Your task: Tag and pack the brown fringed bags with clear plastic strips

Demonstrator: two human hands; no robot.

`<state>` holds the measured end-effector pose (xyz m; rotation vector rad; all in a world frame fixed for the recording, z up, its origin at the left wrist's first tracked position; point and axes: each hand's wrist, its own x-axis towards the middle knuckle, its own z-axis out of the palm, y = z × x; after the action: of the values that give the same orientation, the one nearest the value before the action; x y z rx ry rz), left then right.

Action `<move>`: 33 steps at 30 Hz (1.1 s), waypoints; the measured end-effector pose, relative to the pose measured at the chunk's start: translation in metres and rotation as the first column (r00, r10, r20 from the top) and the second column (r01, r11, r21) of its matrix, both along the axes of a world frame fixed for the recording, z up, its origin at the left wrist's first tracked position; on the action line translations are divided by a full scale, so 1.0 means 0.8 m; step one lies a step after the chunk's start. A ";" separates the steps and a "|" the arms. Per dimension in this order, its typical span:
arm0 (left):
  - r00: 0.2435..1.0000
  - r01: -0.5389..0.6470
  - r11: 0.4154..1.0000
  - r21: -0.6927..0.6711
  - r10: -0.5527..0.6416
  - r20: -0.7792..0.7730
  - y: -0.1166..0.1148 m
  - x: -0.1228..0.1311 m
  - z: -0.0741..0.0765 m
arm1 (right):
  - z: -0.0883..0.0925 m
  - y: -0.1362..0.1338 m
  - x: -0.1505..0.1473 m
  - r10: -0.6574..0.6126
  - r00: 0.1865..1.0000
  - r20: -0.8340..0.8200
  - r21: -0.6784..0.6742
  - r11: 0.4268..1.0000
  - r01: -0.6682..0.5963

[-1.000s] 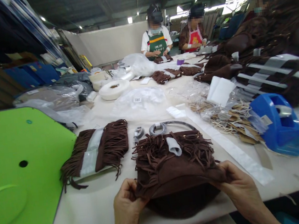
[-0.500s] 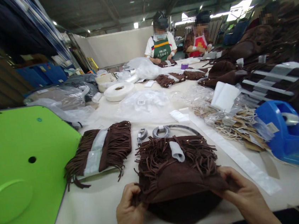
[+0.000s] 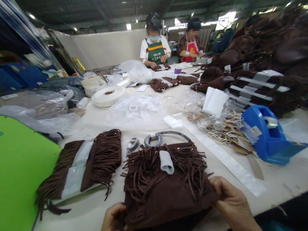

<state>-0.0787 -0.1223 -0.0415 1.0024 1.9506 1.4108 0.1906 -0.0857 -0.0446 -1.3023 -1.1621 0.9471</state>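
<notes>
A dark brown fringed bag (image 3: 165, 202) lies in front of me on the pale table, its plain bottom panel toward me. My left hand (image 3: 113, 226) pinches its near left corner, and my right hand (image 3: 230, 199) grips the right corner. White wrap (image 3: 166, 162) covers a spot at the middle of the fringe. Just beyond the bag are a coiled, wrapped strap (image 3: 153, 140) and a smaller coil (image 3: 133, 145). A second fringed bag (image 3: 92, 155) with a pale band around it rests to the left.
A green panel (image 3: 14, 174) stands at the left. To the right are a blue tape dispenser (image 3: 269, 136), cord tags (image 3: 227, 130) and a white strip (image 3: 224, 156). Clear plastic (image 3: 137, 111) and a white roll (image 3: 109, 96) lie farther back. Two people work across the table.
The view has turned slightly right. The bag's near panel now looks flatter and faces up more, with less of the dark underside showing. Both hands still hold its corners.
</notes>
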 end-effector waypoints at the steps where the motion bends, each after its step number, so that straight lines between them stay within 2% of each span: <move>1: 0.998 0.039 0.999 0.026 -0.038 -0.046 0.001 -0.004 0.000 | 0.000 0.000 0.000 -0.017 1.000 0.018 0.001 1.000 0.017; 4: 0.965 0.199 0.975 0.097 -0.178 -0.191 0.007 -0.018 -0.002 | 0.003 0.001 0.001 0.044 0.992 0.115 0.044 0.998 -0.049; 6: 0.942 0.251 0.963 0.103 -0.218 -0.256 0.011 -0.023 -0.002 | 0.003 0.001 0.002 0.094 0.982 0.161 0.083 0.991 -0.108; 10: 0.956 0.161 0.986 0.044 -0.145 -0.255 0.012 -0.011 0.001 | -0.003 -0.003 0.003 0.012 0.994 0.105 0.072 0.997 -0.019; 16: 0.961 0.066 0.988 0.137 -0.026 -0.275 0.015 0.010 0.002 | -0.003 -0.007 0.004 -0.022 0.996 0.090 -0.019 1.000 0.024; 18: 0.959 0.081 0.988 0.129 -0.043 -0.281 0.015 0.006 0.002 | 0.001 -0.008 0.001 -0.054 0.997 0.062 -0.020 0.998 0.056; 22: 0.947 0.196 0.968 0.158 -0.145 -0.287 0.015 -0.004 0.005 | 0.003 -0.006 -0.004 -0.035 0.996 0.080 0.027 0.999 0.033; 27: 0.934 0.316 0.899 0.303 -0.238 -0.268 0.018 -0.012 0.010 | -0.006 0.000 0.005 0.018 0.987 0.162 0.108 0.994 -0.036; 29: 0.927 0.348 0.872 0.344 -0.265 -0.266 0.018 -0.015 0.013 | -0.008 0.002 0.013 0.075 0.975 0.212 0.119 0.988 -0.102; 31: 0.907 0.396 0.851 0.345 -0.305 -0.290 0.018 -0.019 0.014 | -0.008 0.004 0.020 0.140 0.952 0.272 0.130 0.975 -0.180; 33: 0.863 0.465 0.831 0.305 -0.349 -0.365 0.018 -0.023 0.013 | -0.006 0.006 0.022 0.144 0.934 0.328 0.175 0.962 -0.210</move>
<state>-0.0973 -0.1078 -0.0308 1.7916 1.5233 1.4735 0.2081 -0.0807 -0.0495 -1.2185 -1.6047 0.7377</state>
